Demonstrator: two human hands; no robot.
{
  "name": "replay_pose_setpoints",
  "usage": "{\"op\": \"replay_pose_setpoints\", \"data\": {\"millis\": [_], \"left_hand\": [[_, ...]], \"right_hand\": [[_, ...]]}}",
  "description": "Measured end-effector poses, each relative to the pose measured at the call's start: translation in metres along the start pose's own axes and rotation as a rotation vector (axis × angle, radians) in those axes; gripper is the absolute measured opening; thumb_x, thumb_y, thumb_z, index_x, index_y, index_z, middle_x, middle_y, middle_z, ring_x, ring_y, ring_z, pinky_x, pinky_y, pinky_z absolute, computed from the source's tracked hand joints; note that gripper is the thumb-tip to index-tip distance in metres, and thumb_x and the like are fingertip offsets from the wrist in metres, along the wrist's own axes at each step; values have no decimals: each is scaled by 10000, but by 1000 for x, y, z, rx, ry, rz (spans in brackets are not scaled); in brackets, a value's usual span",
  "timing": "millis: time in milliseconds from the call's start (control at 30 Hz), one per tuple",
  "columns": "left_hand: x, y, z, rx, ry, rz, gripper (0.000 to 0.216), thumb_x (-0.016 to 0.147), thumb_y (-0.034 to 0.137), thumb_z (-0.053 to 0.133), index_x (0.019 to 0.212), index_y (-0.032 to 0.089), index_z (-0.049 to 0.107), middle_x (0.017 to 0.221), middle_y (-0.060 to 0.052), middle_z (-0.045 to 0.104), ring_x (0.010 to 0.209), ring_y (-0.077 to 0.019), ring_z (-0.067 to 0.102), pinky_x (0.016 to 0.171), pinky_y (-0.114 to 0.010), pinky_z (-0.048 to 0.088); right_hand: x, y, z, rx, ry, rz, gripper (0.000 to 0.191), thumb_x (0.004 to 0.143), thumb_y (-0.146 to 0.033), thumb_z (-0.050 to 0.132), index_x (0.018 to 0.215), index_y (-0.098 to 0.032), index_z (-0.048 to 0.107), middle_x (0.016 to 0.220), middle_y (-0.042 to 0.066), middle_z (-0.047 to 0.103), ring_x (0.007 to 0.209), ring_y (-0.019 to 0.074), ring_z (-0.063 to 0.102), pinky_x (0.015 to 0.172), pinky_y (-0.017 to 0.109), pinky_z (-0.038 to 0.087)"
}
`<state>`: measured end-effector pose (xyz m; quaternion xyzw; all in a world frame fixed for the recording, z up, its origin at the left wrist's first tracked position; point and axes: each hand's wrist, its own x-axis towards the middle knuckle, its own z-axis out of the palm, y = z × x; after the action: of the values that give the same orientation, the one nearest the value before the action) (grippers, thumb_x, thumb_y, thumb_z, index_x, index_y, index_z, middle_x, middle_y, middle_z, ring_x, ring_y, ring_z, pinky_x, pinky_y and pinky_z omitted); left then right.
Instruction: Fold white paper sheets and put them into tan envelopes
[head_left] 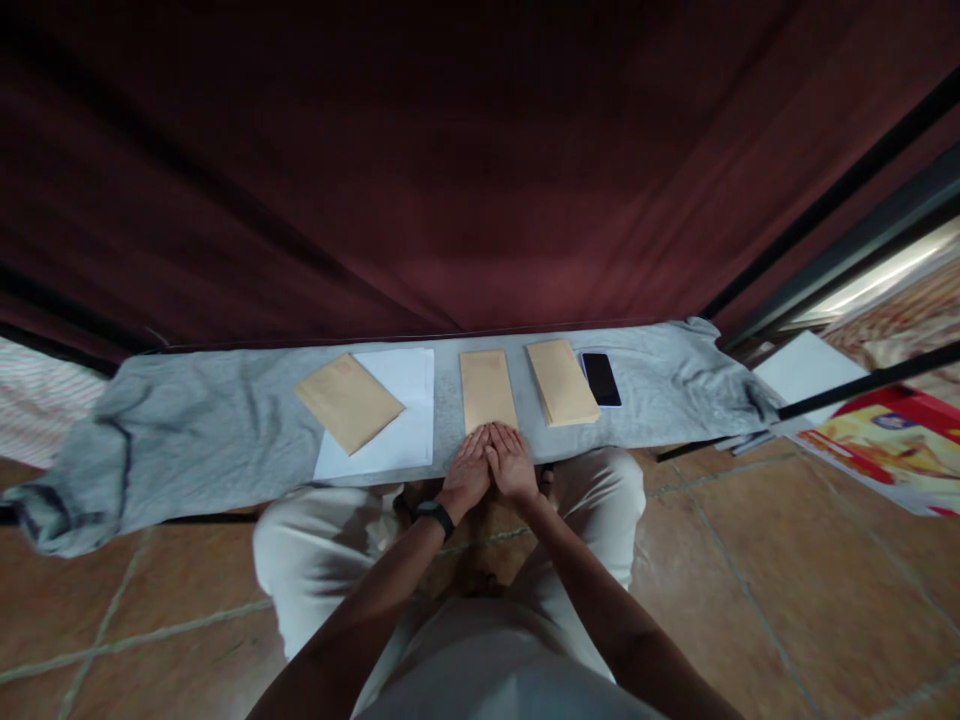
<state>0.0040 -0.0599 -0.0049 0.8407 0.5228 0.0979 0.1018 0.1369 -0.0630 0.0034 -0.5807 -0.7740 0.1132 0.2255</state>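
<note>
My left hand [468, 470] and my right hand [511, 464] lie flat side by side, fingers stretched out, on the near end of a brown envelope [487, 388] in the middle of a grey cloth [187, 430]. The left wrist wears a black band [436, 514]. To the right lies a small stack of brown envelopes [562, 382], with a black phone [601, 379] beside it. To the left, another brown envelope [348, 402] rests askew on white sheets of paper [397, 440].
The grey cloth covers a long narrow ledge in front of a dark red curtain [450, 180]. My knees in light trousers [315, 560] sit below it over a brown tiled floor [787, 580]. White paper [806, 372] and a colourful printed sheet [877, 440] lie at right.
</note>
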Motion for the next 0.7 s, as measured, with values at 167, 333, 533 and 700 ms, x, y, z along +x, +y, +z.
{"op": "replay_pose_setpoints", "data": {"millis": [167,333,533,700], "left_hand": [[-1,1,-7,10,14,13,605,982,230,333,1564,67,329,1620,-143,375,1541,-214,254,1261,-416,244],[-5,-4,-17,38,0,5,639,987,359,404,1553,69,351,1630,-155,352,1548,-241,233,1262,-432,226],[-11,-11,-23,65,5,-37,665,986,413,429,1552,73,349,1626,-165,356,1543,-253,249,1259,-436,216],[-13,-11,-25,85,2,-57,686,977,410,448,1555,60,331,1626,-187,342,1549,-273,227,1255,-472,221]], "right_hand": [[-6,10,0,-27,16,38,502,1070,-344,357,1511,-130,465,1541,131,494,1453,246,417,1218,443,283],[-10,16,-3,-49,23,35,500,1069,-338,365,1517,-136,453,1559,128,469,1465,247,400,1221,454,271],[-15,24,-8,-69,46,52,507,1064,-329,382,1518,-112,445,1570,141,450,1474,265,384,1223,460,267],[-18,29,-8,-89,73,54,504,1064,-322,385,1513,-102,451,1562,150,459,1468,275,392,1217,471,279]]}}
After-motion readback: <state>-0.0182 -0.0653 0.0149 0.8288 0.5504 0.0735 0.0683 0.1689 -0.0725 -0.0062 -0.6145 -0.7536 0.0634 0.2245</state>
